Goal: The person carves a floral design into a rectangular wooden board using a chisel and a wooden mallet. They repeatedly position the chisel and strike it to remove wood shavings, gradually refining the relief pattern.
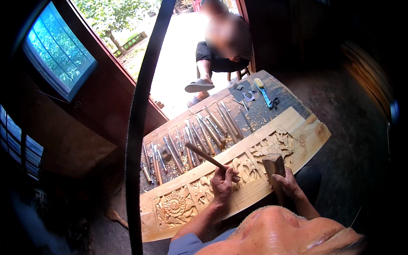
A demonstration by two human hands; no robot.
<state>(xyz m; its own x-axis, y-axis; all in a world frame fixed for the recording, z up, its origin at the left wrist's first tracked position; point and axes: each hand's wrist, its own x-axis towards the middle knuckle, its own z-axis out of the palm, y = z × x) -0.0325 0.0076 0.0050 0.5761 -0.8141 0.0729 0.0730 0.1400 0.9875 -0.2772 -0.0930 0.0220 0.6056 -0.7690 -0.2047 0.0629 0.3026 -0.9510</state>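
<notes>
My left hand is closed around a carving chisel. The brown shaft slants up and left from my fingers, and its lower end is mostly hidden by the hand, over the carved panel. In my right hand is a wooden mallet, its blocky head upright above the panel's near edge. Under both hands lies a long pale wooden panel. A round flower is carved in relief at its left end, with leafy scrolls in the middle and more foliage at the right.
Beyond the panel, several chisels lie in a row on the workbench among wood shavings. A blue-handled brush rests at the far right. Another person sits by the doorway. A dark strap crosses the view at left.
</notes>
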